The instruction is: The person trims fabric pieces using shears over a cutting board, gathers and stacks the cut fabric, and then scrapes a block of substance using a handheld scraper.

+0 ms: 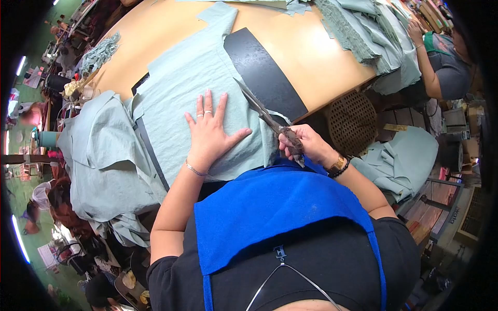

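A pale green piece of fabric (181, 78) lies spread over the table, partly on top of a black board (264, 72). My left hand (212, 129) rests flat on this cloth with its fingers spread. In my right hand (306, 142) is a pair of large scissors (262, 109), gripped by wrapped handles. The blades point up and left, along the fabric's right edge, and look close together. Part of the handles is hidden by my fingers.
More green fabric (106, 155) hangs over the table's left side. Stacked cloth (358, 33) lies at the far right, near another person (446, 65). A woven stool seat (353, 122) and a fabric pile (402, 160) are at right. Thin strips (101, 51) lie on the wooden table (306, 46).
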{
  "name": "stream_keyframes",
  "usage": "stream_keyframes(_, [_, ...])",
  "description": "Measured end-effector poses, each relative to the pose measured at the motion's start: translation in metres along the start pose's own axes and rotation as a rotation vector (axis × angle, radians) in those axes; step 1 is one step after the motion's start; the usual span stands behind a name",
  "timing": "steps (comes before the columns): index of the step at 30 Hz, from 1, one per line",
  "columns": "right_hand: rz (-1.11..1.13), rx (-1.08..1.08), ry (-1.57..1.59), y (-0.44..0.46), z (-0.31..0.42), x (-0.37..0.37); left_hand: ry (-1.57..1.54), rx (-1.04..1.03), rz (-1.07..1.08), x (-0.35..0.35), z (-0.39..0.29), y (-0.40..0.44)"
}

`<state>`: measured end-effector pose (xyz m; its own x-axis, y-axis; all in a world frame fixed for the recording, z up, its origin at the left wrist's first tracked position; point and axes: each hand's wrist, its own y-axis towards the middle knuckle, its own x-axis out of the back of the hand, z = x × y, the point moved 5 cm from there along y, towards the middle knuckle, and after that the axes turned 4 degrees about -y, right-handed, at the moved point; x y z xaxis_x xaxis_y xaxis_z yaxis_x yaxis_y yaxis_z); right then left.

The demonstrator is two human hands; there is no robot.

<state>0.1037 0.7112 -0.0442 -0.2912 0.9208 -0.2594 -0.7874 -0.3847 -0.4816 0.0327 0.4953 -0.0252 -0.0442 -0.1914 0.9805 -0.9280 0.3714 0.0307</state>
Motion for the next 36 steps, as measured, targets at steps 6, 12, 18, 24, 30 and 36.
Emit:
stream_keyframes(6, [0.016, 0.048, -0.047, -0.003, -0.006, -0.002, -0.023, 0.013, -0.009, -0.002, 0.0, 0.002])
stream_keyframes(12, [-0.021, 0.08, -0.049, -0.005, -0.003, -0.008, -0.007, 0.016, 0.007, -0.003, 0.002, 0.001])
stream_keyframes(18, [-0.003, 0.042, -0.06, -0.007, -0.008, -0.005, -0.021, 0.015, -0.016, -0.003, 0.0, 0.0])
stream_keyframes(24, [-0.023, 0.026, -0.015, 0.004, 0.004, -0.005, -0.036, 0.003, -0.033, -0.004, -0.004, -0.006])
stream_keyframes(30, [-0.022, 0.028, -0.027, -0.003, -0.001, -0.002, -0.033, 0.018, -0.038, -0.002, -0.003, -0.007])
stream_keyframes(36, [-0.021, 0.03, -0.045, 0.003, 0.004, -0.002, -0.07, 0.004, -0.067, -0.003, -0.006, -0.013])
